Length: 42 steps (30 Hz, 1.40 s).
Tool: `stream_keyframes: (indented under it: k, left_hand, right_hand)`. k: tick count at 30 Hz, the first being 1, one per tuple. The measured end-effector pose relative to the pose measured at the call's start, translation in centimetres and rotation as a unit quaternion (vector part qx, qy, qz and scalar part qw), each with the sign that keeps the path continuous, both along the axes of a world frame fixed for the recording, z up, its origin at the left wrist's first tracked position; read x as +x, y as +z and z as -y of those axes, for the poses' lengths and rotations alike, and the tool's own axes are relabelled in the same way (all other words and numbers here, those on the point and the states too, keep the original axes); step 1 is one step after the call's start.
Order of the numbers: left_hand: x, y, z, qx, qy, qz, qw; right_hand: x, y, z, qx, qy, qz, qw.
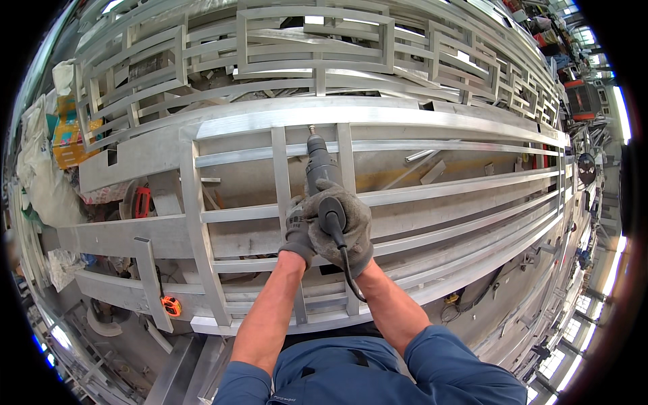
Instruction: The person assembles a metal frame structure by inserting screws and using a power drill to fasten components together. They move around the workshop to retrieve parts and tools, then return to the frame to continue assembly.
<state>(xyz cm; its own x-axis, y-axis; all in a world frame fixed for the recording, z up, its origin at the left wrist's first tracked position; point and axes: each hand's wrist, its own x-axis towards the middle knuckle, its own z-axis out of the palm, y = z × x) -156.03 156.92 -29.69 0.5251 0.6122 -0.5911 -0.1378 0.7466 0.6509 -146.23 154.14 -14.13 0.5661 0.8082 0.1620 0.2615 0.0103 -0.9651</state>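
Observation:
Both my hands wear grey work gloves and grip a dark grey, drill-shaped corded power tool point(321, 163). My right hand point(351, 226) wraps its rear part, where a black cord point(347, 260) comes out and curves down past my right wrist. My left hand point(297, 226) closes on its left side, fingers partly hidden. The tool points away from me, between two short crossbars of a silver metal frame point(445, 192). Its metal tip lies at the inner edge of the frame's far rail point(256, 120); whether they touch I cannot tell.
More metal lattice frames point(317, 40) lie stacked beyond. At left are a yellow-orange box point(67, 138), white sheeting point(44, 162) and a red-and-black tool point(140, 202). An orange tape measure point(171, 306) rests beside a metal bar. Loose offcuts point(433, 172) lie below the frame.

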Motion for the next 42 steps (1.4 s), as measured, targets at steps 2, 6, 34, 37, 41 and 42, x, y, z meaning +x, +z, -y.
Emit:
stream_keyframes:
  k: [2, 6, 34, 37, 41, 42]
  left_hand:
    - [-0.1, 1.5, -0.3, 0.021, -0.019, -0.041, 0.999]
    - [-0.3, 3.2, -1.0, 0.043, -0.027, -0.024, 0.998]
    - [-3.4, 5.2, -2.0, -0.058, -0.061, -0.055, 0.995]
    - [-3.6, 5.1, -1.9, -0.053, -0.064, -0.056, 0.995]
    - [-3.9, 4.9, -2.0, -0.043, -0.062, -0.062, 0.995]
    - [-4.0, 4.9, -2.0, -0.039, -0.061, -0.063, 0.995]
  right_hand:
    - [-0.2, -0.1, 0.0, -0.003, -0.007, -0.004, 1.000]
    - [-0.9, -0.6, -0.2, 0.000, -0.022, -0.029, 0.999]
    - [-3.0, 0.6, -3.2, 0.025, -0.036, 0.054, 0.998]
    - [-3.5, 0.1, -3.3, 0.015, -0.040, 0.039, 0.998]
    - [-3.6, 0.6, -3.5, 0.008, -0.038, 0.050, 0.998]
    - [-3.7, 0.7, -3.6, 0.004, -0.044, 0.045, 0.998]
